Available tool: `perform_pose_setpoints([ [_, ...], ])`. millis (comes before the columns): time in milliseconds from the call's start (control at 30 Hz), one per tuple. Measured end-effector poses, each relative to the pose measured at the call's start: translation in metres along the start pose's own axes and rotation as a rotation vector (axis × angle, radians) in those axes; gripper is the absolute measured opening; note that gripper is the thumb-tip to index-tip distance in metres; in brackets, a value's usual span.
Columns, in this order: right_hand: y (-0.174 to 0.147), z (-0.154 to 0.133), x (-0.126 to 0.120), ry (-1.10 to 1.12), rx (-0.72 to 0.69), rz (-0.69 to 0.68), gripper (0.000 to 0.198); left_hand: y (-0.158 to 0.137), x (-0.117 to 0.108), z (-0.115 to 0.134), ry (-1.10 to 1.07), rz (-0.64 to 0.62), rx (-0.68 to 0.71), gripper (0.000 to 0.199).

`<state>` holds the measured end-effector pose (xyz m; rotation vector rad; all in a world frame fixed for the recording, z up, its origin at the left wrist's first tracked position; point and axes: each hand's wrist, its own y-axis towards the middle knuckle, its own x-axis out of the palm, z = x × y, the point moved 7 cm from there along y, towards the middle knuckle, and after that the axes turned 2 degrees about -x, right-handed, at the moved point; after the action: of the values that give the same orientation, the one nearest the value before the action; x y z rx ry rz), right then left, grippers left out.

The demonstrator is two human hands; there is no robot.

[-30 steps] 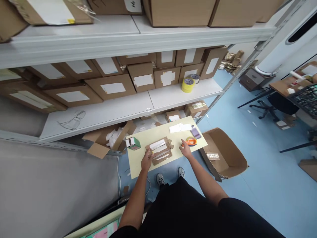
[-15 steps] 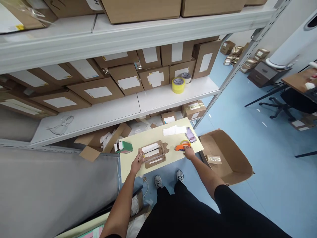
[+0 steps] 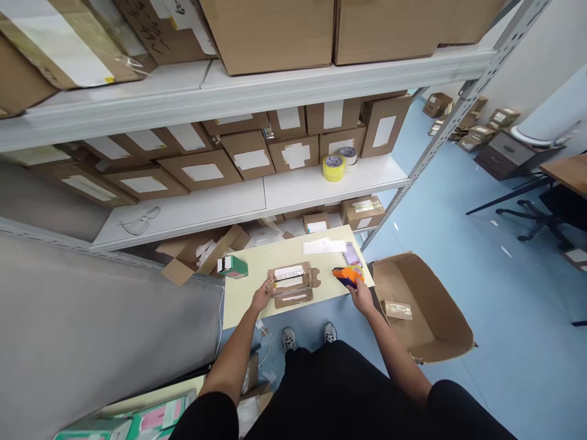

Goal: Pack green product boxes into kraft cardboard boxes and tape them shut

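Illumination is bright, diffuse and largely even; the source lies outside the view. Shadows are soft – deepest in the bay below the middle shelf (image 3: 220, 208). Clear tape (image 3: 300, 274) on the brown carton (image 3: 290, 289) returns pale glare. Wide-angle distortion stretches the frame edges – note the upper-left box (image 3: 68, 36). Black clothing (image 3: 339, 397) retains little detail. Pixelation masks a purple object (image 3: 352, 254).
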<state>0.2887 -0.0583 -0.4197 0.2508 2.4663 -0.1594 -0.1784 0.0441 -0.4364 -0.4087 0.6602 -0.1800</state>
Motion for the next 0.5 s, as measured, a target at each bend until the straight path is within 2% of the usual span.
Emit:
perform_pose_setpoints([
  [133,0.001,-0.033,-0.008,0.015,-0.113,-0.061,0.044,-0.001,0.026,0.019,-0.058,-0.016,0.016,0.066],
  [233,0.013,-0.072,0.001,0.125,-0.211,-0.132,0.044,-0.001,0.041,0.026,-0.102,-0.001,0.008,0.066],
  [400,0.027,-0.129,0.050,0.282,-0.298,-0.332,0.045,0.002,0.047,0.028,-0.244,0.039,-0.009,0.067],
  [500,0.027,-0.142,0.084,0.263,-0.345,-0.413,0.045,0.002,0.046,0.027,-0.259,0.041,-0.024,0.064],
])
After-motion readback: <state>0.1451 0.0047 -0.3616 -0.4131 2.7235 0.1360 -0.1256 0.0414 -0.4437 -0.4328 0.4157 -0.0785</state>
